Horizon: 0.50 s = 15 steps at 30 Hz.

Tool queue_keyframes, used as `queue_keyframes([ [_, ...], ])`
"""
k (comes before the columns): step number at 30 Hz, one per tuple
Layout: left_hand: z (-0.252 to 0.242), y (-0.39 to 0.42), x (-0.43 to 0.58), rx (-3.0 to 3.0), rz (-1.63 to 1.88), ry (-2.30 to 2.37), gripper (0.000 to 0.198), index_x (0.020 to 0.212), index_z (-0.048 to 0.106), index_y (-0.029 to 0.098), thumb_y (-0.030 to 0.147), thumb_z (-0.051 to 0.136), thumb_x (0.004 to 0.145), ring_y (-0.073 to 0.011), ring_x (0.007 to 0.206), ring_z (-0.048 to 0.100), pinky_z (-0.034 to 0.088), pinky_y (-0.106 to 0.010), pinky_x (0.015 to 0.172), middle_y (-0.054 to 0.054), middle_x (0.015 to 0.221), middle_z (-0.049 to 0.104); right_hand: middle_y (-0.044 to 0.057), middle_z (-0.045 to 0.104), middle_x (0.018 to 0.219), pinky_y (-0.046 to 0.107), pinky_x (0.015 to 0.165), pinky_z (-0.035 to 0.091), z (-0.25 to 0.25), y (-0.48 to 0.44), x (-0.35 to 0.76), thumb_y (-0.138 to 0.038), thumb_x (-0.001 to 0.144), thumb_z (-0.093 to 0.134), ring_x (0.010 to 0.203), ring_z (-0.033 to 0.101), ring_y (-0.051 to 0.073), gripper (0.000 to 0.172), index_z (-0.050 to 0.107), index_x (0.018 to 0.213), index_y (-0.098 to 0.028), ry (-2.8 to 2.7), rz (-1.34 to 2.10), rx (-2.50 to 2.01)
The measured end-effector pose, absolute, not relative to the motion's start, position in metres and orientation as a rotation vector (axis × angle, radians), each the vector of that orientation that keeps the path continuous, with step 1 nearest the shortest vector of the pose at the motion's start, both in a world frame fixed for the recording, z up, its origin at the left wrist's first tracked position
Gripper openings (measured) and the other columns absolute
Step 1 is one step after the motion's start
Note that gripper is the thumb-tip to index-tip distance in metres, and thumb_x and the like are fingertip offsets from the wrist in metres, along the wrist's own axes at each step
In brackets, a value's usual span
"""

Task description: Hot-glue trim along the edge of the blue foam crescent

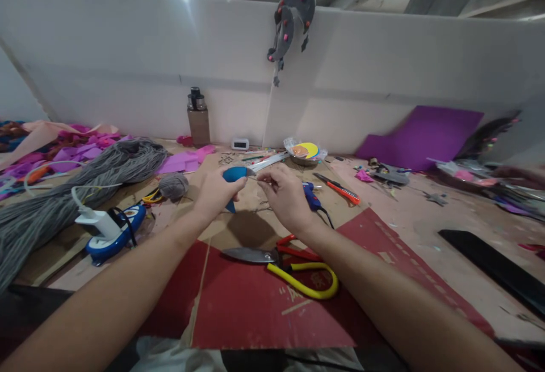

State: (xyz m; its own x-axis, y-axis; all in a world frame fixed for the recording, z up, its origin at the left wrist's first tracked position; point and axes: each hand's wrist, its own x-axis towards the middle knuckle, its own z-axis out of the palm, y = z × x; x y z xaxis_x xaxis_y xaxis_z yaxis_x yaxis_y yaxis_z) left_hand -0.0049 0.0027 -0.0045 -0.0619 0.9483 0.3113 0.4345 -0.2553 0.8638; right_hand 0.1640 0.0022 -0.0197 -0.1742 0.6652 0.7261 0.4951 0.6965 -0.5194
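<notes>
A blue curved piece [234,174] is held up above the cardboard in my left hand [219,191], whose thumb and fingers pinch it. Close to its right end, my right hand [284,195] has its fingertips pressed together at a small grey tip; what exactly they grip is too small to make out. Below both hands, scissors with red and yellow handles [314,293] lie on the red cardboard [272,326]. Behind my right wrist, a blue glue gun [312,197] is partly hidden.
Grey yarn [106,176], a yarn ball [174,186] and a blue power strip [114,245] lie left. An orange cutter [343,190], purple sheet [430,136] and black bar [494,270] are right. A bottle [198,125] stands behind. Another person's hand [522,178] shows at far right.
</notes>
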Motion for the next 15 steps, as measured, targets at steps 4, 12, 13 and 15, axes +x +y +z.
queue_keyframes([
  [4, -0.008, 0.004, -0.004, 1.656, 1.224, 1.404, 0.029, 0.088, 0.062, 0.015, 0.037, 0.066, 0.07, -0.0138, 0.043, 0.056, 0.041, -0.02, 0.039, 0.003, 0.047, 0.055, 0.004, 0.055, 0.08, 0.027, 0.069, 0.044, -0.015, 0.002, 0.17, -0.016, 0.087, 0.054, 0.076, 0.054, 0.015, 0.013, 0.064, 0.08, -0.02, -1.904, 0.039, -0.804],
  [12, -0.016, 0.002, 0.002, 1.744, 1.095, 1.354, 0.022, 0.072, 0.056, 0.017, 0.036, 0.065, 0.069, -0.0125, 0.042, 0.054, 0.044, -0.022, 0.042, 0.003, 0.047, 0.054, 0.006, 0.055, 0.082, 0.028, 0.069, 0.042, -0.013, 0.004, 0.177, -0.027, 0.094, 0.044, 0.075, 0.051, 0.016, 0.024, 0.061, 0.08, -0.018, -2.025, -0.212, -0.87],
  [13, -0.016, 0.002, 0.002, 1.768, 1.079, 1.344, 0.021, 0.07, 0.055, 0.017, 0.036, 0.064, 0.069, -0.0125, 0.043, 0.054, 0.044, -0.022, 0.043, 0.003, 0.047, 0.054, 0.006, 0.055, 0.081, 0.028, 0.068, 0.041, -0.013, 0.005, 0.177, -0.028, 0.094, 0.043, 0.074, 0.05, 0.016, 0.026, 0.06, 0.077, -0.018, -2.028, -0.249, -0.884],
  [15, -0.017, 0.001, 0.002, 1.787, 1.053, 1.326, 0.021, 0.069, 0.054, 0.017, 0.035, 0.064, 0.069, -0.0126, 0.043, 0.054, 0.043, -0.022, 0.044, 0.003, 0.046, 0.055, 0.006, 0.053, 0.079, 0.028, 0.066, 0.039, -0.012, 0.005, 0.179, -0.028, 0.095, 0.041, 0.072, 0.048, 0.016, 0.028, 0.057, 0.074, -0.018, -2.028, -0.305, -0.909],
])
